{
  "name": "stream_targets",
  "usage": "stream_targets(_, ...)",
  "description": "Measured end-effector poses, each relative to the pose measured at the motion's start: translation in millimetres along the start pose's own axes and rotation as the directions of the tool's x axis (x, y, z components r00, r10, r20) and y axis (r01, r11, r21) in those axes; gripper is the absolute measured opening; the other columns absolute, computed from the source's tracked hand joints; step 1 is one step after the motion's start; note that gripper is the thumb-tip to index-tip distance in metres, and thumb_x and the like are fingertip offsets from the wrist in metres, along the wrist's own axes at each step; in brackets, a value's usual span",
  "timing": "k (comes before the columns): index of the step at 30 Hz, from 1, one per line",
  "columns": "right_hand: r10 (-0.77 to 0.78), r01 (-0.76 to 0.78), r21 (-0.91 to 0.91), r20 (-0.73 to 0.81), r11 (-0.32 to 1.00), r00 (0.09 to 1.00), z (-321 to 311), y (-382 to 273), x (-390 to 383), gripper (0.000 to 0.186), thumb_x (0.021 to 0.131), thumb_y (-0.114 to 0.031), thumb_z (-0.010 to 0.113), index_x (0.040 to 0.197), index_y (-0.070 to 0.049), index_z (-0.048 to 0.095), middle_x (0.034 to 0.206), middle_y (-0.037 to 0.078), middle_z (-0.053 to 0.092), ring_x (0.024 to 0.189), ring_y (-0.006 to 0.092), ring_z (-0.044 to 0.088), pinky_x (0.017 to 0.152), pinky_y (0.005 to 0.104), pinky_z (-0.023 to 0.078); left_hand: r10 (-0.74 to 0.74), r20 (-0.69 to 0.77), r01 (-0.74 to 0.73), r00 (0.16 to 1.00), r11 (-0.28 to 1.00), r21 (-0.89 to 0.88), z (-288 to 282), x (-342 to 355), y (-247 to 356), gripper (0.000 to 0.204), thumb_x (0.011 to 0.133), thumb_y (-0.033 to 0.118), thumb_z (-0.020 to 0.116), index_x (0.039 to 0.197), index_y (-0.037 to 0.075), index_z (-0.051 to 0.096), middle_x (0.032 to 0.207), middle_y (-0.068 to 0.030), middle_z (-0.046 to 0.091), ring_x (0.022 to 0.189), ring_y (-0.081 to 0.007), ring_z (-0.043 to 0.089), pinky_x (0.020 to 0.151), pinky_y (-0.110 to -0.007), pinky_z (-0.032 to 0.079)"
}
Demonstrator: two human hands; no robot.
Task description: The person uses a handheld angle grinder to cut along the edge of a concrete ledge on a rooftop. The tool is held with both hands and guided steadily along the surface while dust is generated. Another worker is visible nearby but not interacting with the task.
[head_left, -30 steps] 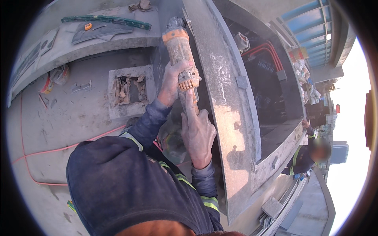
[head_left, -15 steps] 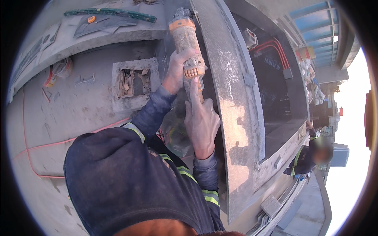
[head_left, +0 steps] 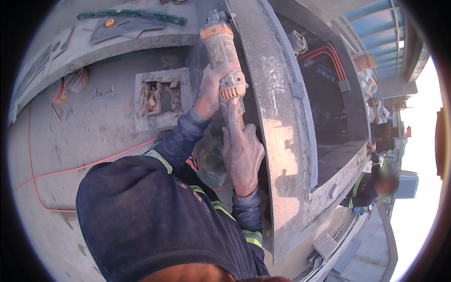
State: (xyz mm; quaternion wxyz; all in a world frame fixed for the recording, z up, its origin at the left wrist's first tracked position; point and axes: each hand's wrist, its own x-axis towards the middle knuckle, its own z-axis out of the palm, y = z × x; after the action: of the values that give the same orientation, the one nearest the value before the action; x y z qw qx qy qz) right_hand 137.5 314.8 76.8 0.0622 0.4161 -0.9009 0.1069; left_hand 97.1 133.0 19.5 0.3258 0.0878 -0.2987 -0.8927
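A dusty orange-and-grey angle grinder [head_left: 221,51] points away from me, its head up against the left edge of a long grey stone slab [head_left: 277,136]. My left hand [head_left: 212,89] wraps round the grinder's body from the left. Behind it, my right hand [head_left: 243,152] grips the rear of the tool, with the index finger stretched along it toward the vented part. Both hands are coated in pale dust. The grinder's disc is hidden from this view.
Left of me, a square opening [head_left: 162,97] with rubble lies in the concrete floor, near a red hose [head_left: 94,165] and a bucket [head_left: 75,81]. A green level [head_left: 131,15] rests on a ledge. Right of the slab are red conduits [head_left: 336,61] and another person [head_left: 371,188].
Both hands and the grinder's rear end have shifted very slightly down toward me. The grip is unchanged.
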Motion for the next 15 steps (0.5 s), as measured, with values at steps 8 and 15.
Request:
stream_targets(8,-0.025,0.024,-0.031,-0.048,0.999,0.999,17.7,-0.2,21.0,0.09,0.094,-0.016,0.078,0.173,-0.026,0.036,0.083,0.016,0.056,0.06,0.0332,0.064,0.055,0.0467,0.052,-0.005,0.027,0.006,1.0,1.0,-0.023,-10.8,25.0,1.1,0.043,0.095,0.029,0.071,0.121,-0.004,0.06,0.094,-0.0169,0.071,0.076,-0.0278,0.077,0.065,-0.038,0.067)
stream_targets(15,0.012,-0.012,-0.026,-0.009,1.0,1.0,10.7,-0.8,14.7,0.091,0.094,-0.016,0.078,0.173,-0.026,0.034,0.083,0.016,0.055,0.061,0.0331,0.064,0.055,0.0474,0.052,-0.003,0.024,0.003,1.0,1.0,0.002,-3.0,15.2,1.8,0.043,0.095,0.028,0.072,0.121,-0.003,0.059,0.095,-0.0176,0.072,0.076,-0.0276,0.077,0.065,-0.038,0.067)
